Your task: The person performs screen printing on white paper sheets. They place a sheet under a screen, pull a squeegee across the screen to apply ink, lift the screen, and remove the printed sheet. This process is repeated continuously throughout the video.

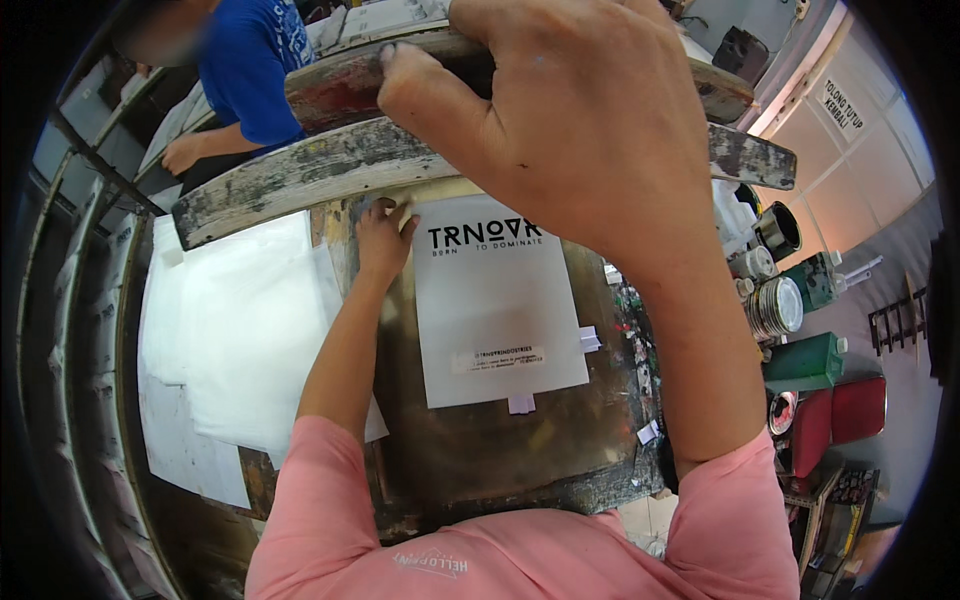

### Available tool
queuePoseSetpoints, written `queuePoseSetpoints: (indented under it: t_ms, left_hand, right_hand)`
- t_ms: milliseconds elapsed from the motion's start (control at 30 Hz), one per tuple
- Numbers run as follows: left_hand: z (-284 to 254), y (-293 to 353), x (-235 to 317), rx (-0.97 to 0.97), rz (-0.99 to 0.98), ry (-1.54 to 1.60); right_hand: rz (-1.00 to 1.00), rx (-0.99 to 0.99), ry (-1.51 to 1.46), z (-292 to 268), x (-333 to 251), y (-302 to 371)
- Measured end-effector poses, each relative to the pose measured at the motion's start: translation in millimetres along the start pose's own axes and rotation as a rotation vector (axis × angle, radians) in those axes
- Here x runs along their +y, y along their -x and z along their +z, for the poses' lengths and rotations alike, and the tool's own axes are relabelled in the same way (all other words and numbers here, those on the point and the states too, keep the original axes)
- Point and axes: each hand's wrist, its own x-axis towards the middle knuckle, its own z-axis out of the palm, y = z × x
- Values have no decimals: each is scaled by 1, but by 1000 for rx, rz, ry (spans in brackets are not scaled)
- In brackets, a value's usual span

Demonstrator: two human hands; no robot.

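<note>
A white printed sheet (500, 310) with black lettering lies flat on a brown, stained work board (500, 450). At its far left corner, my left hand (383, 240) has its fingertips closed on the edge. My right hand (590, 120) is raised large and close, over a worn, paint-stained wooden frame (350, 165) that spans the far side of the board. Its thumb lies across the frame's upper bar, and the hand appears to grip it, though the other fingertips are out of sight. Small pale tabs (521, 403) stick out at the sheet's near and right edges.
Left of the board lies a stack of white sheets (250, 350). Metal racks (75, 350) stand farther left. A person in a blue shirt (250, 70) works beyond the frame. Paint cans (775, 305), a green container (805, 362) and red containers (835, 420) line the right side.
</note>
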Motion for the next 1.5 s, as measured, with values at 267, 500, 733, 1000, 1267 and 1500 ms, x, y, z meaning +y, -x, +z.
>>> queuePoseSetpoints:
  t_ms: [267, 500, 733, 1000, 1267, 1500]
  left_hand:
    - [-53, -16, -2, -69, -267, 464]
    - [-195, 136, -30, 267, -654, 112]
    - [-316, 197, -108, 495, -794, -374]
    - [-286, 248, 85, -509, -37, -405]
    - [-178, 183, 189, -670, 4, -28]
    - [-92, 151, 276, -600, 119, 104]
  right_hand:
    - [8, 5, -48, -8, 3, -11]
    - [25, 8, 16, -12, -19, 20]
    - [-17, -23, 78, -13, -24, 37]
    - [6, -147, 132, -16, -29, 50]
    - [-38, -57, 38, -23, -21, 15]
    - [-42, -228, -65, -33, 1, 15]
